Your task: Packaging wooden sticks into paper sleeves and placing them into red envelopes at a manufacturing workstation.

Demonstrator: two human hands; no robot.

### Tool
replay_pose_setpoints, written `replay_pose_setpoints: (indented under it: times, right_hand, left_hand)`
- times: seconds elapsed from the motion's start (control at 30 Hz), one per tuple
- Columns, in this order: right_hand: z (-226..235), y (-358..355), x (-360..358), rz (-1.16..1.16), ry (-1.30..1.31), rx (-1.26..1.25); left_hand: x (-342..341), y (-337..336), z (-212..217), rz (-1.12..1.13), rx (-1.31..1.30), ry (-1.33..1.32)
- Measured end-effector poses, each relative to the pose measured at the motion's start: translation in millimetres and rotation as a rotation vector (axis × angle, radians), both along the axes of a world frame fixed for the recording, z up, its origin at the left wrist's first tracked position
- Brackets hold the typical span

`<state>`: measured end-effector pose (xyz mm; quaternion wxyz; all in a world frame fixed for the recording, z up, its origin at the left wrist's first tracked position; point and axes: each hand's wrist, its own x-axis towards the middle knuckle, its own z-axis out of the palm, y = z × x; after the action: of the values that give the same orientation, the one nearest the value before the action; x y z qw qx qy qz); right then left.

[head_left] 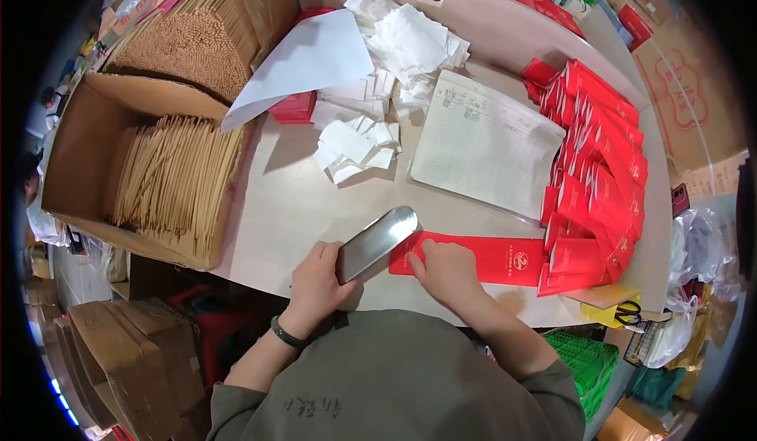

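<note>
My left hand (318, 282) is wrapped around a shiny metal scoop (378, 242), a long trough with a rounded tip. It is held at a slant over the front of the table, its tip pointing away and to the right. My right hand (448, 271) grips the left end of a flat red paper sleeve (509, 258) with a gold emblem. The scoop's tip is close to that end of the sleeve; whether they touch I cannot tell. On the right, a heap of red sleeves (591, 192) overlaps in rows beside the sleeve under my hand.
An open cardboard box (87, 157) of thin tan sticks (169, 181) stands at the left, with a big stick bundle (185, 50) behind. White paper slips (359, 145), a large white sheet (315, 58) and a lined notebook (489, 145) lie farther back. Scissors (628, 312) are at the right front corner.
</note>
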<state>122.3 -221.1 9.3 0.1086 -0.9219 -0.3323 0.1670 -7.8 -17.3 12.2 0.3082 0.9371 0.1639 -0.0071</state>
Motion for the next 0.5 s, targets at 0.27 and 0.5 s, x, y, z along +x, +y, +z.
replay_pose_setpoints:
  times: [0.27, 0.5]
  right_hand:
    - [-6, 3, 4, -0.081, 0.157, 0.122]
    - [-6, -1, 4, -0.081, 0.164, 0.171]
  left_hand:
    - [-13, 30, 15, -0.32, 0.044, 0.108]
    - [-3, 29, 8, -0.21, -0.03, 0.016]
